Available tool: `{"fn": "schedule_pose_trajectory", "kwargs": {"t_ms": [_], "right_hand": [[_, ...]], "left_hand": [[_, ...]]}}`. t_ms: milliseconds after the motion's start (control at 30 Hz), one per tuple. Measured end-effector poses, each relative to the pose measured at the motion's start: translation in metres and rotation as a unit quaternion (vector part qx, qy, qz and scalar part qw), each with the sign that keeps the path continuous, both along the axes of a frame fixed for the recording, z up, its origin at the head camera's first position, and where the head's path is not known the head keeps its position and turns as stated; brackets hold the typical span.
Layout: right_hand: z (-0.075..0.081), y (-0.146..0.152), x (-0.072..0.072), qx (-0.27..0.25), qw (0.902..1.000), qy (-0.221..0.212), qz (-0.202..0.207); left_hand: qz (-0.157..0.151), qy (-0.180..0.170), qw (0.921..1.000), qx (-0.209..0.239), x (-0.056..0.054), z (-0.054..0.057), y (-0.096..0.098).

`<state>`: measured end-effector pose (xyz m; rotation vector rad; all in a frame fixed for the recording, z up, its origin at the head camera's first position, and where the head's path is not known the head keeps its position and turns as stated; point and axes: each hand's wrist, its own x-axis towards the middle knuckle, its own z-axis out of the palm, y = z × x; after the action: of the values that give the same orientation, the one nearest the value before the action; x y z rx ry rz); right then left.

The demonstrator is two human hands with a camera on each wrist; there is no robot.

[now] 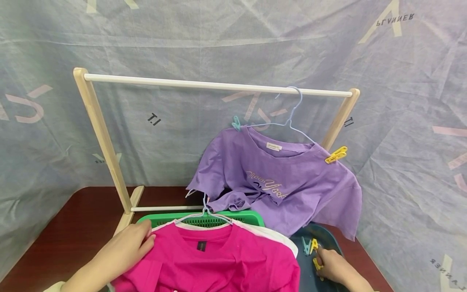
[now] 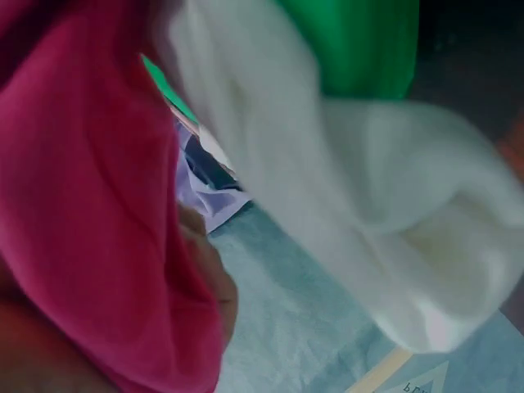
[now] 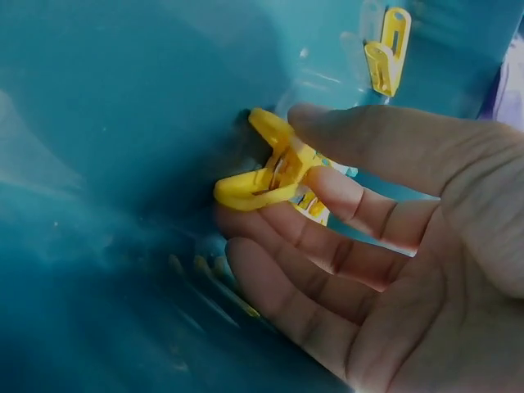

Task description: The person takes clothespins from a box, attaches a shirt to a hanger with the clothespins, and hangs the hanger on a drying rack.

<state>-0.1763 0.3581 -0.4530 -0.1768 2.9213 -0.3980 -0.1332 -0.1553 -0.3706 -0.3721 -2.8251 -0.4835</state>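
Note:
My left hand (image 1: 133, 243) grips the shoulder of a bright pink T-shirt (image 1: 204, 259), which is on a light blue wire hanger (image 1: 206, 211). In the left wrist view, fingers (image 2: 209, 266) show behind the pink cloth, and a white garment (image 2: 262, 123) hangs beside it. Inside a dark blue basin (image 1: 326, 232), my right hand (image 1: 333, 265) pinches a yellow clothespin (image 3: 282, 168) between thumb and fingers. Close by in the basin lie another yellow clothespin (image 3: 390, 53) and a light blue clothespin (image 1: 305, 246).
Behind the T-shirt sits a green basket (image 1: 257, 217). A purple T-shirt (image 1: 237, 158) hangs from the white rail (image 1: 182, 84) of a wooden rack, with a blue clip (image 1: 236, 123) and a yellow clip (image 1: 335, 155) at its shoulders. Grey cloth (image 1: 164, 48) backs the table.

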Motion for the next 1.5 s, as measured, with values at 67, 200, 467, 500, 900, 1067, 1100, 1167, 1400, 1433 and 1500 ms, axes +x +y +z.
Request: {"fn": "schedule_pose_trajectory", "kwargs": {"t_ms": [67, 200, 467, 500, 900, 1067, 1100, 1167, 1400, 1433, 1500], "right_hand": [[0.002, 0.0, 0.0, -0.005, 0.9999, -0.012, 0.004], [0.006, 0.003, 0.0, -0.024, 0.9988, -0.035, 0.023], [0.02, 0.01, -0.002, -0.054, 0.992, -0.006, 0.114], [0.022, 0.01, -0.003, -0.055, 0.9915, 0.006, 0.117], [0.049, 0.001, -0.006, -0.09, 0.9621, 0.221, 0.132], [0.059, -0.008, -0.007, -0.118, 0.9418, 0.288, 0.126], [0.061, -0.01, -0.007, -0.121, 0.9378, 0.3, 0.125], [0.066, -0.013, -0.008, -0.124, 0.9292, 0.324, 0.127], [0.086, -0.024, -0.017, -0.13, 0.8978, 0.388, 0.162], [0.088, -0.026, -0.018, -0.13, 0.8948, 0.392, 0.17], [0.092, -0.03, -0.02, -0.133, 0.8917, 0.394, 0.18]], "left_hand": [[-0.006, 0.031, 0.9995, 0.008, 0.002, 0.0, 0.0], [-0.013, 0.096, 0.9953, 0.009, 0.005, -0.002, 0.001], [-0.019, 0.186, 0.9823, -0.008, 0.011, 0.0, 0.001], [-0.019, 0.19, 0.9816, -0.01, 0.012, 0.001, 0.0], [0.005, 0.185, 0.9809, -0.058, 0.017, -0.001, -0.004], [0.0, 0.175, 0.9832, -0.051, 0.017, -0.002, -0.007], [-0.002, 0.175, 0.9835, -0.045, 0.017, -0.002, -0.008], [-0.011, 0.178, 0.9834, -0.03, 0.017, -0.002, -0.009], [-0.043, 0.194, 0.98, -0.005, 0.015, -0.003, -0.015], [-0.049, 0.194, 0.9798, -0.002, 0.016, -0.004, -0.016], [-0.061, 0.194, 0.9792, 0.001, 0.015, -0.004, -0.019]]}}
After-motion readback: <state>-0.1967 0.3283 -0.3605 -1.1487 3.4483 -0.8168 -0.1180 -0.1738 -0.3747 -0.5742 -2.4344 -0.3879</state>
